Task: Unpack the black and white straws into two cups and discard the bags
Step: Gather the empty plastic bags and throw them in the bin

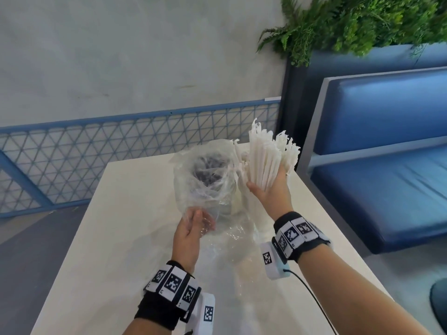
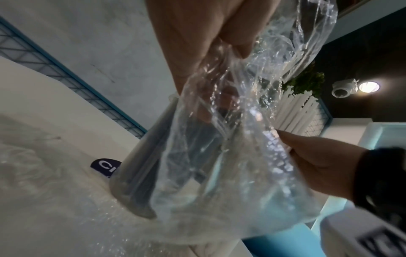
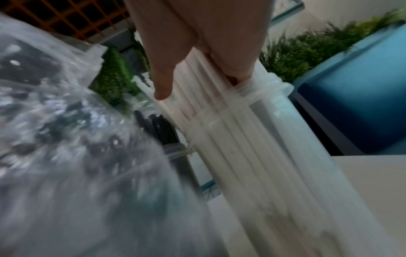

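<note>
So the right hand (image 1: 271,189) has its fingers wrapped round a fat bunch of white straws (image 1: 266,155), thumb out on the left side of the bunch, and in the right wrist cam the lower ends of that bunch sit down inside a clear cup (image 3: 272,111) standing on the white table (image 1: 125,213). In the head cam the straws fan upward w/ ragged tips, tilted a bit to the right. The left hand (image 1: 191,228) pinches the edge of a clear plastic bag (image 1: 205,175), thumb and fingers curled on the crinkly film; the left wrist cam shows the film bunched btwn thumb and fingertips pretty plainly. That bag is held up over/in front of the second cup (image 2: 140,167), which has the black straws (image 3: 158,127) in it; you can see the dark bundle thru the plastic from the head view and poking out above the cup rim in the right wrist cam. The two cups stand just beside each other near the far-middle of the table, black one on the left, white one on the right. There's another patch of clear plastic film (image 1: 232,252) lying flat on the table btwn the two forearms, close to the near edge; can't tell if it's a separate bag or part of the same one. Both wrists have black bands w/ square marker tags. Background: blue bench seat (image 1: 377,180) on the right, green ferns (image 1: 358,22) above it, blue mesh railing (image 1: 121,146) along the grey wall.
</note>
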Motion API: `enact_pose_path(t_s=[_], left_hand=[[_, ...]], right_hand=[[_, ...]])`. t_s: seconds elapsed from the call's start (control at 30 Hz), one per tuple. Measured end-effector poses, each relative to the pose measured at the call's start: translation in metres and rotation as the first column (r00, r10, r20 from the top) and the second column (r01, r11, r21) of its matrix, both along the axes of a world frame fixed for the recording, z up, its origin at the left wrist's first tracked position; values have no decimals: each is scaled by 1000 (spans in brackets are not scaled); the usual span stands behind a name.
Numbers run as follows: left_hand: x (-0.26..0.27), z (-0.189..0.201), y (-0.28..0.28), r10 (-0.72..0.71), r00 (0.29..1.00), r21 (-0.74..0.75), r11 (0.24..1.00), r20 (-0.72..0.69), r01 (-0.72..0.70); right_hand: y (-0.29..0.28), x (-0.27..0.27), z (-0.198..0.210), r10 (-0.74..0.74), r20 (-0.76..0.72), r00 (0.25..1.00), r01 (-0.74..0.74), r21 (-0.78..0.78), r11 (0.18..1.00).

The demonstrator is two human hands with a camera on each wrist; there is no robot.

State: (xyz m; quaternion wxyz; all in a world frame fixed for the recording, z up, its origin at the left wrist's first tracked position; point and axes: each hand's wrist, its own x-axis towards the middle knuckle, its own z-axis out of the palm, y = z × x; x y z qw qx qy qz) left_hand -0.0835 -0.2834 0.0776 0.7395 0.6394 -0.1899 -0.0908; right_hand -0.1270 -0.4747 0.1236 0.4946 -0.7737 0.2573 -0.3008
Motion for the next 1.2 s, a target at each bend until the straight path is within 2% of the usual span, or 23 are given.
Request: enact_pose_path(t_s=[0.07, 0.13, 0.2, 0.23, 0.3, 0.33, 0.4, 0.43, 0.47, 0.5, 0.57, 0.63, 0.67, 0.7, 0.73, 0.77, 0.8, 0.83, 0.9, 0.97, 1.1, 1.2], left_hand=[[-3, -1, 6, 27, 998, -42, 999, -50, -29], [-6, -4, 10, 47, 995, -78, 996, -83, -53], [-9, -6, 13, 56, 992, -113, 991, -115, -70], [-11, -7, 13, 58, 989, -139, 987, -138, -78], [-16, -7, 11, 65, 979, -179, 979, -193, -100], [-20, -7, 10, 70, 971, -186, 976, -227, -114], [-23, -12, 8, 76, 948, -175, 975, -308, -135], [-25, -15, 7, 72, 930, -168, 976, -360, -141], [-27, -19, 6, 79, 915, -135, 980, -395, -143], [-28, -23, 8, 102, 911, -80, 986, -400, -145], [-28, -24, 13, 266, 932, 74, 964, -247, -256], [-23, -20, 23, 431, 902, 190, 885, 7, -425], [-19, -18, 29, 458, 873, 253, 836, 167, -487], [-15, -19, 36, 428, 837, 341, 773, 342, -534], [-12, -18, 41, 335, 801, 445, 694, 496, -566], [-9, -18, 45, 212, 787, 540, 623, 580, -566], [-6, -20, 46, 120, 794, 600, 590, 597, -540], [-4, -21, 47, 76, 819, 632, 596, 569, -495], [-2, -24, 46, 89, 912, 623, 702, 401, -343], [-1, -28, 47, 116, 957, 574, 779, 266, -254], [7, -45, 54, 129, 944, 630, 716, 304, -301], [5, -48, 53, 106, 940, 643, 704, 324, -301]], right_hand=[[12, -17, -14, 10, 44, 999, -5, -92, 996], [25, -34, -34, -29, 107, 994, 51, -215, 975], [33, -48, -54, -34, 166, 986, 73, -239, 968], [36, -54, -63, -17, 162, 987, 47, -181, 982], [41, -65, -75, 64, 75, 995, -69, 61, 996], [42, -69, -80, 140, 20, 990, -141, 205, 969], [45, -74, -87, 300, -27, 954, -252, 471, 845], [47, -76, -89, 340, -19, 940, -275, 547, 791], [49, -77, -91, 344, -5, 939, -280, 568, 774], [50, -77, -91, 315, -2, 949, -262, 547, 795], [49, -77, -91, 257, 6, 966, -226, 498, 837], [42, -79, -90, 268, -15, 963, -228, 482, 846], [39, -81, -90, 279, -38, 960, -228, 475, 850], [36, -83, -89, 286, -69, 956, -224, 460, 859], [34, -84, -90, 286, -96, 953, -216, 442, 871], [33, -85, -91, 282, -113, 953, -209, 430, 878], [33, -85, -91, 279, -122, 953, -203, 425, 882], [35, -85, -91, 278, -127, 952, -201, 426, 882], [40, -84, -91, 278, -128, 952, -197, 438, 877], [43, -83, -89, 279, -117, 953, -198, 459, 866], [39, -84, -90, 269, -112, 957, -186, 475, 860], [41, -84, -91, 275, -110, 955, -184, 507, 842]])
